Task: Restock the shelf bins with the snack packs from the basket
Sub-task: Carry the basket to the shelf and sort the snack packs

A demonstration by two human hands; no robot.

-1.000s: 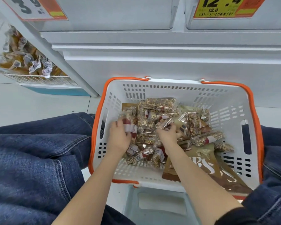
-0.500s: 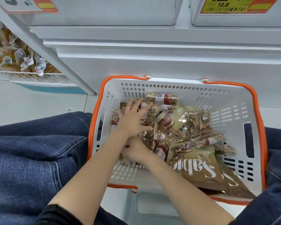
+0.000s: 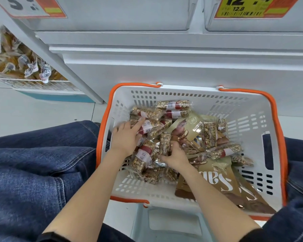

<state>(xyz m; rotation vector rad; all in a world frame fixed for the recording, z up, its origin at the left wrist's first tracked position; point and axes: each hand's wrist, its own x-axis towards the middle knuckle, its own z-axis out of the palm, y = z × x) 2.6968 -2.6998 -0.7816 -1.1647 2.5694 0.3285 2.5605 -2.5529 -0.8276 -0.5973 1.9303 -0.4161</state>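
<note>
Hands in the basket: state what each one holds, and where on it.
Right hand grips an upright nut bar pack at its lower end. Left hand rests flat on the nut bar pile, gripping nothing.

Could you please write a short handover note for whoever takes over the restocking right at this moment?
Left hand: in the basket, laid on the clear nut bar packs, one finger stretched out; whether it grips a pack I cannot tell.
Right hand: also in the basket, fingers curled around packs in the middle of the pile.
Things: nut bar packs are heaped in the basket's left half, with a few on the right; flat brown pouches lie at the right and near side. The basket sits on a stool between the knees, facing the white shelf bins.
Done: nothing visibly shelved.
Left: lift the packs out and fill the bins.
</note>
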